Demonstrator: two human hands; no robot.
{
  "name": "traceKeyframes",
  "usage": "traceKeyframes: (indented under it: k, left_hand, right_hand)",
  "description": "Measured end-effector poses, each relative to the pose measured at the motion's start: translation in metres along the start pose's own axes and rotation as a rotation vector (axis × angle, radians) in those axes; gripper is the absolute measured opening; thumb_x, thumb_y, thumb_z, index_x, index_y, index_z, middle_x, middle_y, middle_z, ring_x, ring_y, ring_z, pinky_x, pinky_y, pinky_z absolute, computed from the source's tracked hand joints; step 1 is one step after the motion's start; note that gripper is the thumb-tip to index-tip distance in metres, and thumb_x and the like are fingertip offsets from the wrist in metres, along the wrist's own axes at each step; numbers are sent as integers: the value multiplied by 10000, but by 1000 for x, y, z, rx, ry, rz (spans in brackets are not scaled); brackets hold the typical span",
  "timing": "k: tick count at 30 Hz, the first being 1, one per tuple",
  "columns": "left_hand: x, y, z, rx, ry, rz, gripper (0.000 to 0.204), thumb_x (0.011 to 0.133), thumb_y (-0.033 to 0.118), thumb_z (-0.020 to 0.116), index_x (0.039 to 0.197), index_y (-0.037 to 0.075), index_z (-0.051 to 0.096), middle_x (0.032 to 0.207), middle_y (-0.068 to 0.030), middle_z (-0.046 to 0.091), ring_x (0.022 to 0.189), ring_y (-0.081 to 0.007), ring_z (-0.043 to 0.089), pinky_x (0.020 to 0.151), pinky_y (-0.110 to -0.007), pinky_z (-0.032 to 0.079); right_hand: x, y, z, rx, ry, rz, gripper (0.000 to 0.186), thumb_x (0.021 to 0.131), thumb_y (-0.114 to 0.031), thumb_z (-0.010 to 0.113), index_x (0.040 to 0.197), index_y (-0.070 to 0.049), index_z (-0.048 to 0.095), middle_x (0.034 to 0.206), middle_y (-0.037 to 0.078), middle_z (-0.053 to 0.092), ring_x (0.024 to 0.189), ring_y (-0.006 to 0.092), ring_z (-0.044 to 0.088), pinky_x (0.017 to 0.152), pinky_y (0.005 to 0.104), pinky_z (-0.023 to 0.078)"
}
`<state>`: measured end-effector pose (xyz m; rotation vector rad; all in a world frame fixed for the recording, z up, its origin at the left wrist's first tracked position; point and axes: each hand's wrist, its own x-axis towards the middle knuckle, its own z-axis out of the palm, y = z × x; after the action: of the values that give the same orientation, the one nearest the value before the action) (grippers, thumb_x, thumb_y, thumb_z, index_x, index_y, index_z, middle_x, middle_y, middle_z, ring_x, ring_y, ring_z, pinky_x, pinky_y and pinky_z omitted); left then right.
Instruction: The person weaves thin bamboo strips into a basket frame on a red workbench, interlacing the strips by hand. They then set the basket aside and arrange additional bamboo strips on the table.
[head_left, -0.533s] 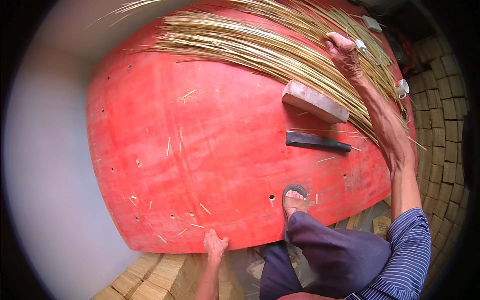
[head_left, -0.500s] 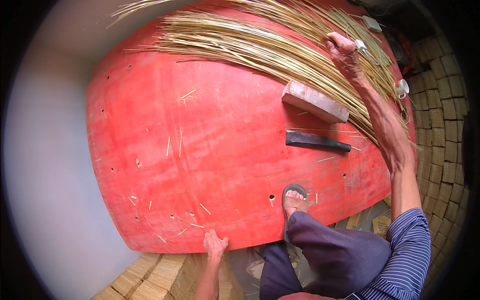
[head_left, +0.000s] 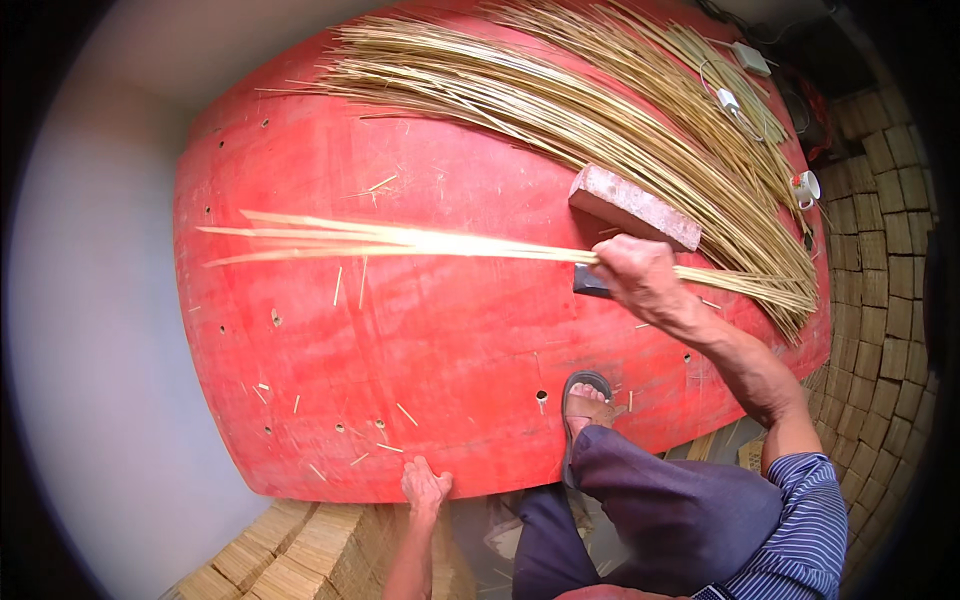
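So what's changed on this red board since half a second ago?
The right hand has come down toward the person, from the spread of strips to near the brick. It holds a thin bunch of pale strips that now stretches leftward over the red board, and it hides most of the dark blade. The left hand, brick and sandaled foot stayed put.

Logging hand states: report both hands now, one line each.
Left hand: on the near edge of the red board; whether it grips cannot be told.
Right hand: closed around a small bundle of thin strips.
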<state>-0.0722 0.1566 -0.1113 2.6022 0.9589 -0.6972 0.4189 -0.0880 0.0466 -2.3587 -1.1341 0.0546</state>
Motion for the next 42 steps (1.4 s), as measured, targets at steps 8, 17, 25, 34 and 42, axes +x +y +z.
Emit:
traceKeyframes:
  k: [8, 17, 25, 34, 42]
  left_hand:
    - [25, 27, -56, -303, -351, 20, 406, 792, 320, 733, 989, -3, 586, 988, -248, 647, 893, -401, 645, 753, -467, 525]
    - [116, 266, -77, -2037, -617, 70, 767, 917, 430, 686, 1476, 66, 307, 1329, -175, 541, 1108, -256, 622, 966, -411, 485]
    - [150, 312, -77, -2357, -666, 162, 300, 1006, 265, 583, 1243, 85, 550, 1143, -130, 674, 1121, -242, 621, 980, -429, 487]
    - [190, 311, -135, -2135, -493, 478, 185, 998, 209, 579, 997, 40, 654, 999, -138, 693, 1005, -274, 666, 934, -442, 532]
    - [251, 253, -180, -2166, -459, 351, 173, 968, 185, 632, 1079, 57, 666, 1046, -143, 714, 1068, -319, 663, 986, -498, 524]
  right_hand:
    - [-26, 20, 68, 26, -153, 67, 177, 841, -138, 682, 802, -60, 527, 735, 135, 562, 692, 357, 603, 578, 470, 466]
    - [-49, 4, 77, 48, -245, 48, 120, 880, -97, 626, 832, -48, 527, 736, 167, 562, 659, 394, 594, 555, 489, 445]
    - [-72, 14, 46, -185, -369, 130, 651, 696, -222, 837, 1221, -22, 509, 1113, 179, 607, 1013, 352, 586, 841, 458, 505]
    - [-129, 112, 6, -99, -496, 353, 191, 759, -95, 681, 883, -39, 547, 734, 201, 607, 748, 433, 607, 626, 512, 456]
    - [-138, 85, -63, -280, -97, 225, 204, 734, -27, 676, 805, -66, 489, 680, 163, 549, 655, 386, 588, 552, 454, 445]
